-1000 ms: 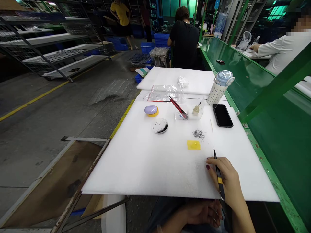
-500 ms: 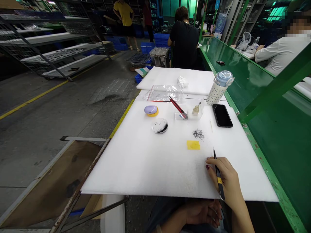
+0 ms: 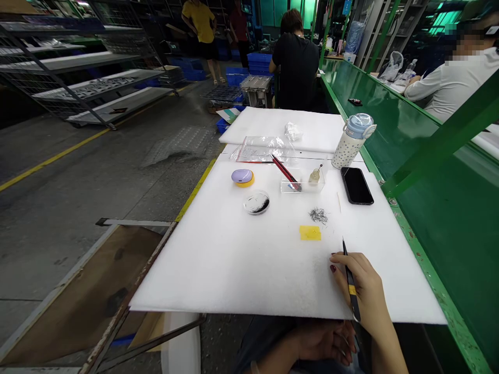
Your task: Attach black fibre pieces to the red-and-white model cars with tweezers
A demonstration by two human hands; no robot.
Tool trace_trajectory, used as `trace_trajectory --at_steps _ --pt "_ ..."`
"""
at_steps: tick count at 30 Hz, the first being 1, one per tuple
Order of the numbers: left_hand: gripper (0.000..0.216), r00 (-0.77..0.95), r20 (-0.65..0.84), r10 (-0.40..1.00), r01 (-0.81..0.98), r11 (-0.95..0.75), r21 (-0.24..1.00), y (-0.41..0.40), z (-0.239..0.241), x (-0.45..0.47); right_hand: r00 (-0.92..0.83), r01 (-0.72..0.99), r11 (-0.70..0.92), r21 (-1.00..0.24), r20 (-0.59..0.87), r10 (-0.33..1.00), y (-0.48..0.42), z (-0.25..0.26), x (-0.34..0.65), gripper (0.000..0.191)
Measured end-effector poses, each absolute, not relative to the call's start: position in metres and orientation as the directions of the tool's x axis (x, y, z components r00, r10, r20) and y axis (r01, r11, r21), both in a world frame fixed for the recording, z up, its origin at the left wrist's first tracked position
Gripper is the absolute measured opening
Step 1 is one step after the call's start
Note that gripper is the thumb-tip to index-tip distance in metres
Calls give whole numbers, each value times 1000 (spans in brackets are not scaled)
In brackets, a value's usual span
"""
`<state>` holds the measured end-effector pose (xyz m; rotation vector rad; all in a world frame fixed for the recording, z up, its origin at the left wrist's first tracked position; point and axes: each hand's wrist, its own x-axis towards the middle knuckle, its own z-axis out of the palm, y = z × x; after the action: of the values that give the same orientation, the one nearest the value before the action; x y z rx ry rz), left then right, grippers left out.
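Observation:
My right hand [image 3: 362, 288] rests at the front right of the white foam-topped table [image 3: 218, 259]. It holds black tweezers [image 3: 352, 291] with a yellow band, their tips pointing away from me. Just beyond the tips are a yellow rectangular piece [image 3: 310, 233] and a small heap of thin black wire-like bits [image 3: 318, 215]. Below the table edge, over my lap, my left hand [image 3: 325, 340] lies palm up in shadow. Its fingers are loosely curled and somewhat apart, with nothing visible in them.
A round clear dish [image 3: 256, 202] with black bits sits mid-table. Behind are a purple case [image 3: 242, 176], a clear tray [image 3: 302, 186] with red-and-black tools and a small bottle, a phone [image 3: 356, 186] and a tumbler [image 3: 351, 140]. A green beam [image 3: 436, 130] slants at right.
Both my hands and the table things look the same. In the background, the co-worker in white at right and the person in a yellow shirt have shifted slightly.

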<state>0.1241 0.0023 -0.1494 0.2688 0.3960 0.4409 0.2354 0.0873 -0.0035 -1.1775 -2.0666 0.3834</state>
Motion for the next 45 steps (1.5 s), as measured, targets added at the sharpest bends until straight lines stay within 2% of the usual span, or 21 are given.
trace_trajectory --at_steps 15,26,33,41,45 --pt "22 838 -304 454 -358 877 321 3 -144 122 -324 626 522 -579 416 850 87 -2 235 15" --pt "37 835 -292 467 -372 869 325 3 -153 126 -333 627 528 -573 416 846 87 -4 236 15" --pt "30 837 -273 475 -382 863 329 2 -145 121 -317 627 514 -585 411 855 87 -3 235 15" --pt "41 833 -302 463 -365 871 328 3 -153 126 -325 624 522 -581 414 850 88 -4 236 15" --pt "36 836 -302 458 -357 873 333 3 -152 125 -326 625 524 -579 417 849 87 -3 236 15"
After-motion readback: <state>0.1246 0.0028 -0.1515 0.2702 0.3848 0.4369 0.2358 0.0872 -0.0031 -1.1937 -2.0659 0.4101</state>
